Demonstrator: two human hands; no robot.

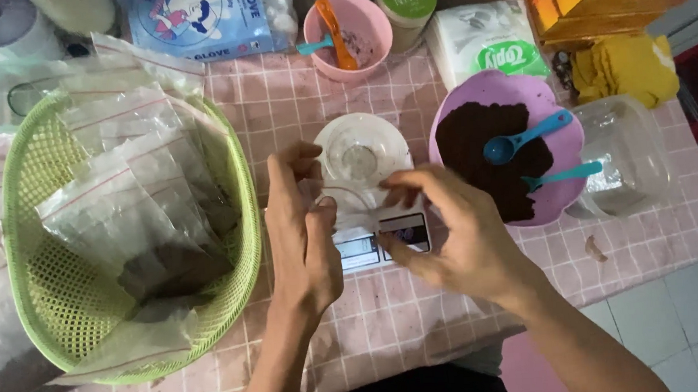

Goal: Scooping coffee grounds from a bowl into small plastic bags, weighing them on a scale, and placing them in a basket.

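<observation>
Done: filled clear zip bags (pixel 137 225) are lying heaped in the green plastic basket (pixel 242 227).
Left: dark powder (pixel 488 159) is remaining in the purple bowl (pixel 480 87).
Hands: left hand (pixel 303 239) and right hand (pixel 448 230) are pinching open an empty clear plastic bag (pixel 358 207) over the small digital scale (pixel 384 242).

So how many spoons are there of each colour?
Blue spoons: 3, two in the purple bowl, one in the pink bowl
Orange spoons: 1, in the pink bowl
Total: 4
</observation>
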